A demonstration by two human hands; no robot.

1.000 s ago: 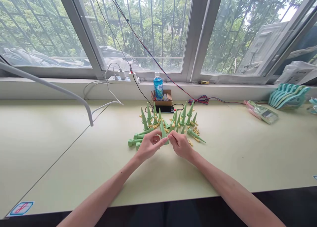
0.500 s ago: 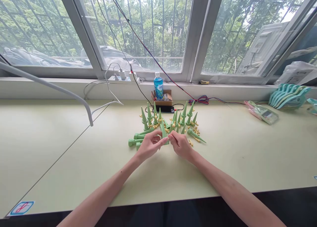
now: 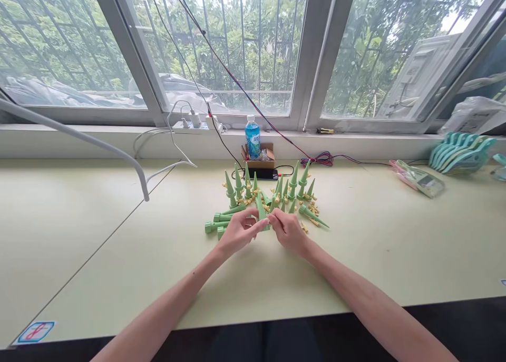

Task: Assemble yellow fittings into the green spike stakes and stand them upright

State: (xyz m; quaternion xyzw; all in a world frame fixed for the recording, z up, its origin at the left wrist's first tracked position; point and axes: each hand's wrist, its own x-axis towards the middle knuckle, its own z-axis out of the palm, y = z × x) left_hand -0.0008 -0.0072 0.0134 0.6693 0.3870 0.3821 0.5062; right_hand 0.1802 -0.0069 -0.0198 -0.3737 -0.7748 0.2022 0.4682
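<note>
My left hand (image 3: 237, 232) pinches the wide base of a green cone-shaped spike (image 3: 260, 208) that points up and away from me. My right hand (image 3: 288, 231) is closed right beside it, its fingertips pressed against the spike's base; what they hold there is too small to make out. Behind both hands several more green spikes (image 3: 294, 182) stand upright on the pale green table (image 3: 118, 256). A few other spikes (image 3: 215, 226) lie flat to the left of my left hand. Small yellow parts (image 3: 312, 209) are scattered among them.
A blue-labelled water bottle (image 3: 252, 137) and a small cardboard box (image 3: 265, 159) stand by the window sill, with a black phone (image 3: 264, 174) in front. Cables (image 3: 324, 159) run along the sill. A white bent tube (image 3: 98, 146) reaches in from the left. Teal plastic pieces (image 3: 458, 151) are stacked at far right.
</note>
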